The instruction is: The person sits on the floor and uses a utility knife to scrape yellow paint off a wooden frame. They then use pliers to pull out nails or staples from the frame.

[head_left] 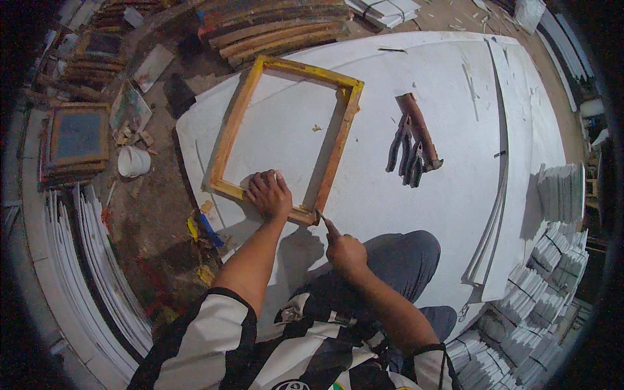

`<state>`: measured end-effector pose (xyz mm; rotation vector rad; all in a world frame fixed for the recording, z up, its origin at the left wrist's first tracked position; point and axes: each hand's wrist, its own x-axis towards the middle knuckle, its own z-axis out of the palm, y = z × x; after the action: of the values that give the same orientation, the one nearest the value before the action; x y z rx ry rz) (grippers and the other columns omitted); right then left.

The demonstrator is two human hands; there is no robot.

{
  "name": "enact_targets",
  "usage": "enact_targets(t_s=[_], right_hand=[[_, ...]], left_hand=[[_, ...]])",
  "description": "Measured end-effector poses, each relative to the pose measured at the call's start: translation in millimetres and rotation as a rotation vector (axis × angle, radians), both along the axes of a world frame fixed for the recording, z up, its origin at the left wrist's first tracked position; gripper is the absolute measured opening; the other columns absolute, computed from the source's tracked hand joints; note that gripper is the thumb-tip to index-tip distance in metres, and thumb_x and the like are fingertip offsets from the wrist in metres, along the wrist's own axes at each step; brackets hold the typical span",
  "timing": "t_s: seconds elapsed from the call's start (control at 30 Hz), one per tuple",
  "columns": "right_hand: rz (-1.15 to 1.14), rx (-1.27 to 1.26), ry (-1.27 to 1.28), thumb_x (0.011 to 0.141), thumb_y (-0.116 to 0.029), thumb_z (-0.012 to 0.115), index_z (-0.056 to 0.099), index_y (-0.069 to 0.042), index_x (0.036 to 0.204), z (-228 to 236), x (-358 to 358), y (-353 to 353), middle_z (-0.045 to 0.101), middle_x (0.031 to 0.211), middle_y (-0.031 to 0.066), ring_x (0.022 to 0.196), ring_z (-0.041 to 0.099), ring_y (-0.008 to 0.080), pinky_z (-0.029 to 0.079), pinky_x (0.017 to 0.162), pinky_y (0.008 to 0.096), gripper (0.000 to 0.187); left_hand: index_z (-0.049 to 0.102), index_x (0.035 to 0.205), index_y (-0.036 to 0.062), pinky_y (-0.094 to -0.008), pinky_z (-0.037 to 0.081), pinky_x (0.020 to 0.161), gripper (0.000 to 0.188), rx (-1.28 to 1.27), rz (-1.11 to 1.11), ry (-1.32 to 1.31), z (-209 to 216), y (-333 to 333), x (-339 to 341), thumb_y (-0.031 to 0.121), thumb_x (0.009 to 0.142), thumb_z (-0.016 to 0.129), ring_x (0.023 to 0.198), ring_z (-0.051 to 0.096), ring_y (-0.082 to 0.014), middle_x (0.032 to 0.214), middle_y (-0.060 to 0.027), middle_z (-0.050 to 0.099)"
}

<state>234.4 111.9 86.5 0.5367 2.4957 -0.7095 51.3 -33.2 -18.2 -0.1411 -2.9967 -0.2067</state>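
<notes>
A rectangular wooden frame (222,146), stained yellow along its far rail, lies tilted on a large white sheet (383,208). My left hand (270,194) presses on the frame's near rail, its fingers bent over the wood. At the near right corner my right hand (346,252) grips a slim tool (320,215) that looks like a knife. Its thin tip touches the corner, and the handle is mostly hidden in my fist. To the right lie a hammer (422,127) with a reddish-brown handle and dark-handled pliers (400,146).
Stacked wooden frames (78,140) and a white bucket (134,161) stand at the left. Curved timber pieces (279,36) lie beyond the sheet. Long white strips (107,260) rest at the lower left. Tied white bundles (530,286) pile up on the right. My knee (416,257) overlaps the sheet.
</notes>
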Motion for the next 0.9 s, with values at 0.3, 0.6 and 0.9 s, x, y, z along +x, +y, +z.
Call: enact_targets(t_s=[0.3, 0.6, 0.9], right_hand=[[-0.582, -0.748, 0.025, 0.106, -0.029, 0.056, 0.06, -0.019, 0.147, -43, 8, 3, 0.066, 0.072, 0.0118, 0.061, 0.067, 0.0272, 0.054, 0.053, 0.0422, 0.042], [-0.475, -0.602, 0.107, 0.106, -0.032, 0.056, 0.06, -0.025, 0.147, -34, 16, 26, 0.068, 0.073, 0.011, 0.061, 0.068, 0.0281, 0.053, 0.053, 0.0443, 0.041], [0.096, 0.069, 0.085, 0.103, -0.035, 0.06, 0.059, -0.035, 0.145, 0, 20, 30, 0.07, 0.077, 0.0161, 0.069, 0.071, 0.0371, 0.055, 0.058, 0.0517, 0.042]], left_hand=[[0.064, 0.117, 0.0101, -0.0584, 0.033, 0.109, 0.028, 0.008, -0.03, 0.091, -8, -2, -3, 0.033, 0.106, 0.052, 0.129, 0.05, -0.0379, 0.127, -0.0168, 0.06], [0.066, 0.116, 0.014, -0.056, 0.036, 0.106, 0.025, 0.033, -0.011, -0.002, -4, -4, -8, 0.032, 0.104, 0.053, 0.125, 0.052, -0.0352, 0.127, -0.0127, 0.059], [0.065, 0.117, 0.0172, -0.0534, 0.035, 0.109, 0.024, 0.018, 0.032, 0.023, 2, 0, -3, 0.034, 0.104, 0.054, 0.129, 0.051, -0.0356, 0.132, -0.0137, 0.058]])
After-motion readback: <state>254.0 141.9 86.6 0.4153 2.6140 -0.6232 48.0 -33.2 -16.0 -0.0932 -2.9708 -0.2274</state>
